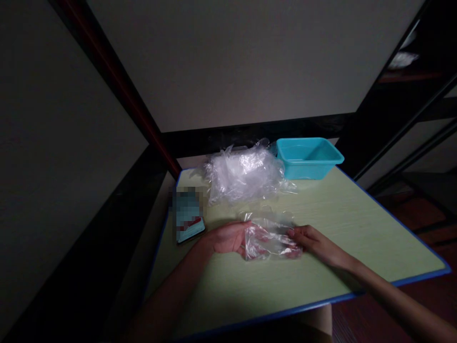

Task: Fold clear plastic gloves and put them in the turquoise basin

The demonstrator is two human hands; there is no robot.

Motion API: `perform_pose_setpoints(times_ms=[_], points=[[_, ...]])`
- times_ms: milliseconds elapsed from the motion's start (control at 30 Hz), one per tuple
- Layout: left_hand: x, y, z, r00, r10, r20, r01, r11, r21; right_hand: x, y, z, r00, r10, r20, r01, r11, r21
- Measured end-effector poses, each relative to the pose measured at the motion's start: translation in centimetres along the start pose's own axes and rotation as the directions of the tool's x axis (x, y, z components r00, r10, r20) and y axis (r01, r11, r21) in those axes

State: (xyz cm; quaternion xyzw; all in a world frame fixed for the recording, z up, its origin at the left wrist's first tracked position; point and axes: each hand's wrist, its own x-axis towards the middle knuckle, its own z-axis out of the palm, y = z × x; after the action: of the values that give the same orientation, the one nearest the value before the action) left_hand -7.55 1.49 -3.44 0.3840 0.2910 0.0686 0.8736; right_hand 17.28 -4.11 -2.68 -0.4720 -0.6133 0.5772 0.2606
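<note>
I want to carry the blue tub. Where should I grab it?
The tub stands upright with a lip sticking out all round. Best grip is probably under that lip, coming from the front or right, since the pile of clear plastic crowds its left end.

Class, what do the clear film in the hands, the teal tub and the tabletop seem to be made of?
Clear film: thin glossy plastic, see-through and crinkled.
Teal tub: moulded plastic, smooth, likely rigid.
Tabletop: pale green wood-grain laminate, probably, matt, blue edging.
</note>
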Motion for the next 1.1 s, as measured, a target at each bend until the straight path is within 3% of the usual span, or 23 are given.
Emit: perform_pose_setpoints(times_ms=[233, 400, 500, 600, 700, 767, 933, 1100], points=[[0.5, 1.0, -0.1, 0.997, -0.074, -0.01, 0.073, 0.994, -0.081, 0.9, 0.7, 0.1, 0.997, 0.044, -0.06, -0.043, 0.999, 0.023], [0.0, 0.7, 0.5, 0.985, 0.001, -0.174, -0.008, 0.999, -0.037, 0.8, 0.5, 0.2, 0.995, 0.062, -0.078, -0.059, 0.997, 0.044], [-0.9, 0.0, 1.2, 0.934, 0.117, -0.338, -0.11, 0.993, 0.04, 0.4, 0.8, 0.1, 0.991, 0.088, -0.104, -0.075, 0.99, 0.116], [-1.4, -1.0, 2.0, 0.836, 0.263, -0.481, -0.216, 0.964, 0.152, -0.1, 1.2, 0.0, 0.985, 0.075, -0.156, -0.047, 0.983, 0.175], [-1.4, -1.9, 2.4, 0.724, 0.395, -0.566, -0.273, 0.917, 0.291, -0.4, 1.1, 0.0, 0.982, -0.007, -0.189, 0.03, 0.993, 0.116], [-1.1, -2.3, 2.6, 0.684, 0.442, -0.58, -0.273, 0.893, 0.359, -0.4, 1.0, 0.0, 0.981, -0.056, -0.187, 0.069, 0.995, 0.066], [-0.4, -2.8, 2.8, 0.62, 0.51, -0.596, -0.261, 0.85, 0.457, -0.1, 1.1, -0.1, 0.981, -0.102, -0.165, 0.105, 0.994, 0.011], [-0.4, -2.7, 2.6, 0.66, 0.478, -0.579, -0.268, 0.871, 0.413, 0.0, 1.3, 0.0, 0.983, -0.101, -0.15, 0.101, 0.995, -0.01]])
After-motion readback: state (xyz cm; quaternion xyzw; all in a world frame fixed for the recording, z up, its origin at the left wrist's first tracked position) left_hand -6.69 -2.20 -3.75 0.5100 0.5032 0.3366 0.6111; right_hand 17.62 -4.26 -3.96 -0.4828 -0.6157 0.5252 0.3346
